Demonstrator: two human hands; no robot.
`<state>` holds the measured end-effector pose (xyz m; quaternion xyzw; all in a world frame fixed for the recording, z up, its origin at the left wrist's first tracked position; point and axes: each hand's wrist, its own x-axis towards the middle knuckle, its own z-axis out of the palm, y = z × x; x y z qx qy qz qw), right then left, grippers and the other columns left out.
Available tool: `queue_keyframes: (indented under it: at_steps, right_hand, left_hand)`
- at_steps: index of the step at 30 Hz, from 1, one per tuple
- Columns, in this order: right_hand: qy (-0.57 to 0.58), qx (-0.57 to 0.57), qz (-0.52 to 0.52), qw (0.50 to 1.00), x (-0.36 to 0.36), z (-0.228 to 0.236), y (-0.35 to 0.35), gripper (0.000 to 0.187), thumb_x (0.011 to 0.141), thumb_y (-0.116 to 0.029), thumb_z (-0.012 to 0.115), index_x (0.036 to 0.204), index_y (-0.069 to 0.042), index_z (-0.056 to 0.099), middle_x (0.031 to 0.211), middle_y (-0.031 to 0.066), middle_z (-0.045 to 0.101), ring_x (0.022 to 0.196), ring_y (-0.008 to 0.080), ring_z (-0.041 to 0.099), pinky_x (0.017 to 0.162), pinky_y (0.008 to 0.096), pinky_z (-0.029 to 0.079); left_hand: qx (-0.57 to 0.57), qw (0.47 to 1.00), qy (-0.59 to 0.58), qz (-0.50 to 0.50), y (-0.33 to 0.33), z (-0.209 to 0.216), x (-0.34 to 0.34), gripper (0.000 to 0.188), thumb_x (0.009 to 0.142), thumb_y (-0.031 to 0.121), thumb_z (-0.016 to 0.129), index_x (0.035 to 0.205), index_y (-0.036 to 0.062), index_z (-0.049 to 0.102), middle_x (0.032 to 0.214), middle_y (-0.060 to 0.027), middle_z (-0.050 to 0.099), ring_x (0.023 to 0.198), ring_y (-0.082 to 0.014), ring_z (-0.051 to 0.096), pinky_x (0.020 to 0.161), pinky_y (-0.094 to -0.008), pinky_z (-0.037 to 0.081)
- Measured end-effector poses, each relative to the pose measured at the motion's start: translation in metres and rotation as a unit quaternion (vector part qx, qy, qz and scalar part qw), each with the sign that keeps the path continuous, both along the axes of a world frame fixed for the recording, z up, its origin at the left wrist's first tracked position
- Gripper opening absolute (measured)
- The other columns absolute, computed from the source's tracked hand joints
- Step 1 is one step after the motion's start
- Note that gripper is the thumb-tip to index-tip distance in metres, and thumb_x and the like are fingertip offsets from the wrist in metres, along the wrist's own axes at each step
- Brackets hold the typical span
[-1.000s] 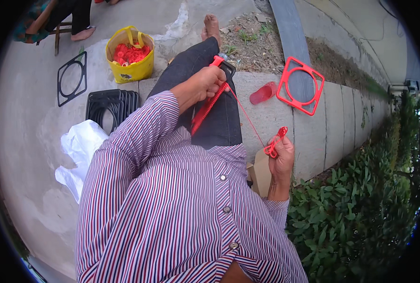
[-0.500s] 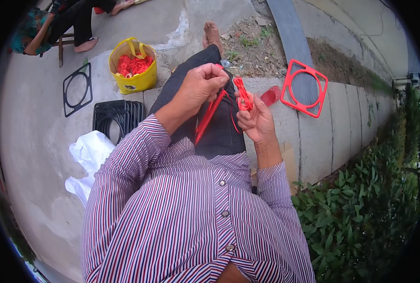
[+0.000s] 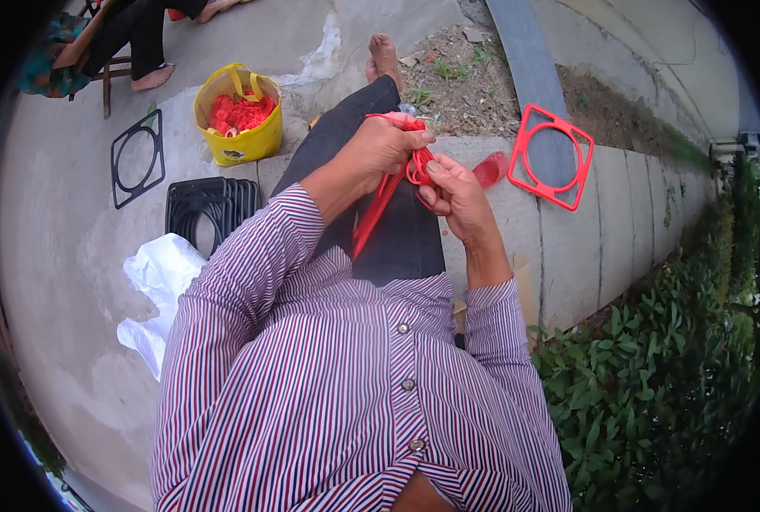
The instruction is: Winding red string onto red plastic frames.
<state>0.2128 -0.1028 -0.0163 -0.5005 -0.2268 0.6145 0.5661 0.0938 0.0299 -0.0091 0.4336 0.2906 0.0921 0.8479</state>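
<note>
Both hands are close together above my lap. My left hand [image 3: 371, 152] is closed, its thumb and fingers pinching red cord where it meets the bundle. My right hand [image 3: 458, 198] grips the looped bundle of red cord [image 3: 419, 165] from the other side, with thumb and forefinger pressed on it. A long red strip with a row of ridges or cord turns along it [image 3: 369, 224] slants from under my left hand down across my dark trousers. Part of the strip is hidden behind the left hand, so its full shape cannot be made out.
A yellow bag [image 3: 260, 145] of red cord bundles stands ahead left. Near it are a stack of black frames [image 3: 213, 205], one separate black frame [image 3: 138, 160] and white plastic [image 3: 162, 277]. A red square frame [image 3: 551, 157] lies right. Another person [image 3: 132, 43] sits far left.
My hands have come together. The left moved right and the cord bundle, upright in my right hand before, now lies against the left fingers. My right hand shifted slightly left.
</note>
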Motion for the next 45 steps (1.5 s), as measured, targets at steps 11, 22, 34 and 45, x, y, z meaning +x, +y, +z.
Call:
queue_keyframes:
  at_steps: [11, 22, 34, 45]
  right_hand:
    - [-0.501, 0.036, -0.086, 0.86, 0.0, -0.053, 0.024, 0.027, 0.075, -0.01, 0.07, 0.099, 0.0, 0.065, 0.1, 0.0098, 0.062, 0.095, 0.0251, 0.06, 0.086, 0.0321, 0.047]
    - [-0.296, 0.164, -0.154, 0.928, -0.016, 0.036, -0.039, 0.022, 0.087, -0.02, 0.067, 0.093, 0.001, 0.067, 0.099, 0.0133, 0.065, 0.085, 0.0179, 0.062, 0.073, 0.0287, 0.049]
    - [-0.295, 0.236, 0.107, 0.92, -0.082, 0.101, -0.069, 0.031, 0.092, -0.028, 0.059, 0.079, 0.0, 0.057, 0.068, 0.0033, 0.058, 0.06, 0.015, 0.054, 0.056, 0.026, 0.04]
    - [-0.731, 0.132, -0.027, 0.668, 0.007, 0.059, -0.015, 0.013, 0.076, -0.01, 0.065, 0.088, -0.012, 0.069, 0.081, 0.0039, 0.06, 0.078, 0.0226, 0.058, 0.075, 0.0398, 0.041]
  left_hand:
    - [0.336, 0.94, 0.057, 0.033, -0.007, -0.058, -0.009, 0.021, 0.082, 0.0, 0.061, 0.103, 0.0008, 0.063, 0.097, -0.0051, 0.063, 0.086, -0.0102, 0.06, 0.076, -0.0255, 0.049]
    - [0.252, 0.967, 0.02, 0.029, -0.025, -0.068, -0.019, 0.033, 0.08, 0.005, 0.069, 0.109, -0.0027, 0.056, 0.089, -0.0073, 0.065, 0.082, -0.0105, 0.061, 0.073, -0.0259, 0.049]
    - [0.294, 0.954, 0.046, -0.028, -0.022, -0.059, -0.015, 0.03, 0.084, 0.003, 0.065, 0.112, 0.001, 0.053, 0.082, -0.0018, 0.059, 0.077, -0.0069, 0.056, 0.069, -0.0224, 0.046]
    - [0.127, 0.984, -0.009, 0.122, 0.001, -0.024, -0.008, 0.015, 0.094, 0.019, 0.053, 0.096, 0.0047, 0.059, 0.066, 0.0014, 0.054, 0.052, -0.0063, 0.043, 0.049, -0.0208, 0.033]
